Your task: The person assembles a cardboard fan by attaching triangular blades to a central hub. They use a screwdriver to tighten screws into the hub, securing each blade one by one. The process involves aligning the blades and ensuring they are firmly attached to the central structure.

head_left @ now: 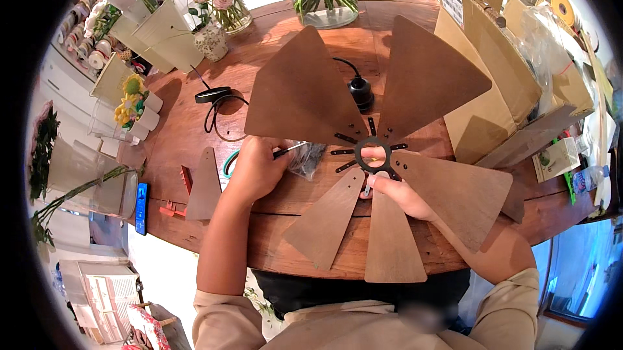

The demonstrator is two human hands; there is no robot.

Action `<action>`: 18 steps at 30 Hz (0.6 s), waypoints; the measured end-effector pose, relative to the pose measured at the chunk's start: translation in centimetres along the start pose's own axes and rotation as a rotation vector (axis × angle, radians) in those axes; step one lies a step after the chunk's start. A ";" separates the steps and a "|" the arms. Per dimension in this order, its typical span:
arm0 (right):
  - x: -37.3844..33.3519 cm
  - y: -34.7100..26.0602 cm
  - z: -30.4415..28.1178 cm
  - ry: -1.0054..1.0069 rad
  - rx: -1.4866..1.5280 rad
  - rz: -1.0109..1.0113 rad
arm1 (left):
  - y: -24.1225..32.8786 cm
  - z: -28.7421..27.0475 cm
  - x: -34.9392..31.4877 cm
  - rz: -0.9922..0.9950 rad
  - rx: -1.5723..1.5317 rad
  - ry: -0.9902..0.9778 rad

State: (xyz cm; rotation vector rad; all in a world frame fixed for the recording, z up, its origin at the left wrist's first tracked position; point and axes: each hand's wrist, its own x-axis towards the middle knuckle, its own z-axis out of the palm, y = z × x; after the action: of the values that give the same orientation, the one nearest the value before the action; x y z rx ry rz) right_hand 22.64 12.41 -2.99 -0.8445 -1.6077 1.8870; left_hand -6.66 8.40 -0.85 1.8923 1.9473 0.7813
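A black ring hub (pixel 359 153) with short radiating arms lies among several brown fan-shaped panels (pixel 305 84), some joined to it. My right hand (pixel 405 195) is closed on the hub near the narrow ends of the lower panels, with a finger showing through the ring's opening. My left hand (pixel 258 171) pinches a slim dark tool with a metal shaft (pixel 285 151), which looks like a screwdriver, left of the hub. Under its tip rests a clear plastic bag (pixel 307 162) of small dark parts. A teal handle (pixel 229 163) shows beside my left wrist.
Behind the panels are a black lamp socket (pixel 361 92) and a cabled black disc (pixel 213 95). A loose brown panel (pixel 204 193), red pieces (pixel 172 209) and a blue phone (pixel 141 208) lie left. Flower vases (pixel 322 0) line the back; an open cardboard box (pixel 487 58) stands right.
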 end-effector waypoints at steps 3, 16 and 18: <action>0.0 -0.3 0.0 0.009 -0.038 0.028 | -0.6 0.3 -0.1 0.079 0.015 0.056; 0.2 0.9 -0.4 0.004 0.078 0.031 | -0.2 -4.7 -2.3 0.198 -0.055 0.207; 0.2 1.0 -0.4 0.010 0.135 0.034 | -0.7 -5.5 -2.8 0.189 -0.100 -0.019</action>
State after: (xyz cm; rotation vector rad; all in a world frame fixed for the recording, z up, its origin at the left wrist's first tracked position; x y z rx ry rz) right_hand 22.77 12.67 -4.03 -0.8272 -1.4504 1.9868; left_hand -10.23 4.74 2.72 2.0355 1.7020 0.8919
